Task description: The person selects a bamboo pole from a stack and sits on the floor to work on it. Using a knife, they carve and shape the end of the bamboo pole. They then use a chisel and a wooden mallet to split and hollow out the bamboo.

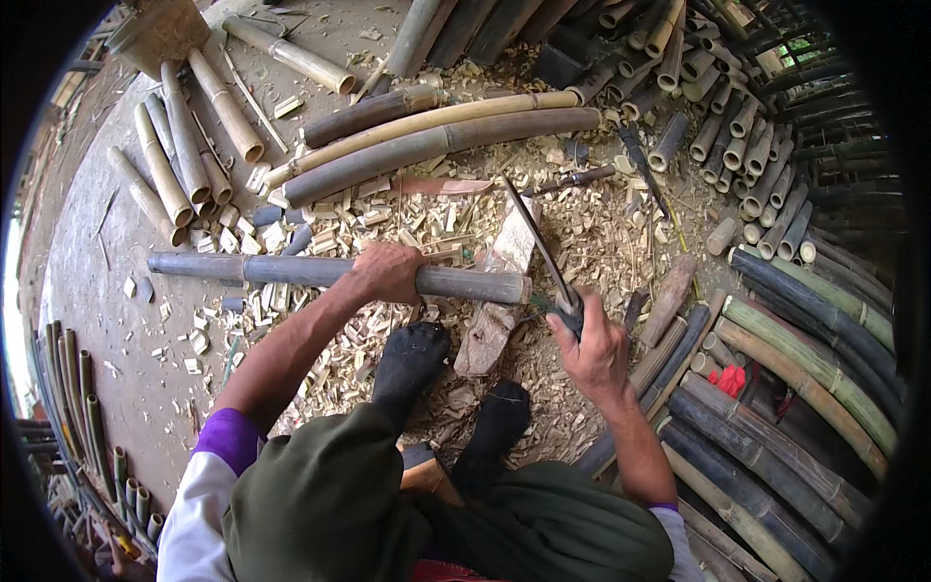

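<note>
Two hands work by a wooden block [499,291]. Left of the block, the left hand [388,272] wraps tight around a long bamboo pole [291,270] whose end touches it. Right of the block, the right hand [593,351] squeezes a long knife [538,242]

Chip-strewn floor [107,281], bamboo poles [441,141]

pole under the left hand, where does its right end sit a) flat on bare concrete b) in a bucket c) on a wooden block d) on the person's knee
c, the left hand grips the pole and its right end lies across the wooden block, next to the blade held in the right hand.
</note>
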A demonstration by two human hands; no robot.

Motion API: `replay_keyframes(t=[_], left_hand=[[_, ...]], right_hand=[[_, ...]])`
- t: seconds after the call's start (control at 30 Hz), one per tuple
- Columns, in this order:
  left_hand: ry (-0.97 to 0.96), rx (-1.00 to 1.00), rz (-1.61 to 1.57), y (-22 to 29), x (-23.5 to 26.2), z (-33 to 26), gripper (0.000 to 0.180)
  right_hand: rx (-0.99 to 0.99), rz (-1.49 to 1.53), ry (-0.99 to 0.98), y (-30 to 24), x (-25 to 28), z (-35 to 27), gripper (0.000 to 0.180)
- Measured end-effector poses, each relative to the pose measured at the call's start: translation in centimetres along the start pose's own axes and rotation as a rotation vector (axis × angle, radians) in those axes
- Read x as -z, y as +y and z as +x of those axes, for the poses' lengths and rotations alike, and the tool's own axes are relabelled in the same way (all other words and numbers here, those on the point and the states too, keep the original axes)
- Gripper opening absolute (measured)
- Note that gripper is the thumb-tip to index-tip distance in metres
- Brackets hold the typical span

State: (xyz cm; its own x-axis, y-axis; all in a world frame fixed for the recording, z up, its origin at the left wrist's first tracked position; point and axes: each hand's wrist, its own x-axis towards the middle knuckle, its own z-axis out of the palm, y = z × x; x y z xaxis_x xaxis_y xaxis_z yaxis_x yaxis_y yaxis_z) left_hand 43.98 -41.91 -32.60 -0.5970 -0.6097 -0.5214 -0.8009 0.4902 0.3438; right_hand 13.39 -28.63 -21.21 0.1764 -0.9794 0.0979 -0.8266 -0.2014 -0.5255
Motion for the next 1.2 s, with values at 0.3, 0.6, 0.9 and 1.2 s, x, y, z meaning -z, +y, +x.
replay_keyframes(t=[0.3,0.6,0.9,1.2], left_hand=[[0.176,0.079,-0.009,1.1,-0.7,-0.7,0.025],[0.311,0.059,-0.003,1.3,-3.1,-0.5,0.026],[0.487,0.007,0.1,2.2,-4.7,-0.2,0.032],[0.764,0.015,0.197,1.3,-7.0,-1.4,0.023]], right_hand=[[-0.22,-0.176,-0.297,0.6,-0.6,-0.2,0.027],[-0.342,-0.262,-0.416,4.0,-1.8,-1.1,0.03],[-0.288,-0.227,-0.265,6.8,-3.0,-4.1,0.031],[0.003,0.004,0.025,0.4,-1.2,-1.3,0.032]])
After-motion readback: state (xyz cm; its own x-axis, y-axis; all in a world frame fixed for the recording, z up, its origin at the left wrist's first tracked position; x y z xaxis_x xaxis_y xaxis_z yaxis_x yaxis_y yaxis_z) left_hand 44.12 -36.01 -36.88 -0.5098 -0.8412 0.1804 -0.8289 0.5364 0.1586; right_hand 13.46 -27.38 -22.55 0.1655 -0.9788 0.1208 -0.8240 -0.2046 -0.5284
